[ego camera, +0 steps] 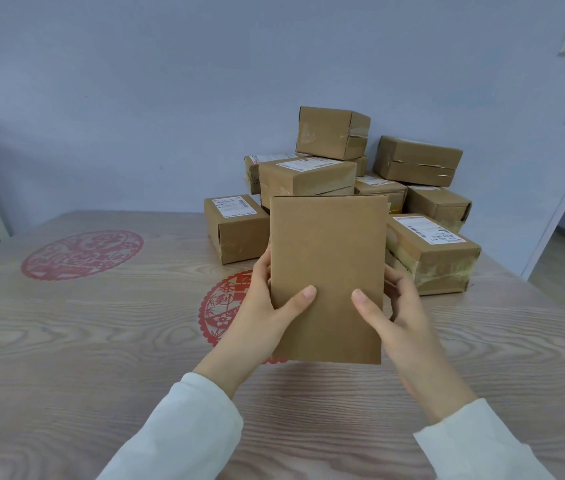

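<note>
Cardboard box [328,265], plain unlabelled face, both hands

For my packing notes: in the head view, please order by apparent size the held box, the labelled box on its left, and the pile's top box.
1. Held box, largest, though nearest the camera.
2-3. Labelled box and top box look alike; the top box stands farther back, so no ranking.

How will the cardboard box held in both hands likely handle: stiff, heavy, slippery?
Probably stiff: the cardboard box shows a flat face, straight edges. Likely light: left hand and right hand grip only its sides. Matte board probably resists slipping.
</note>
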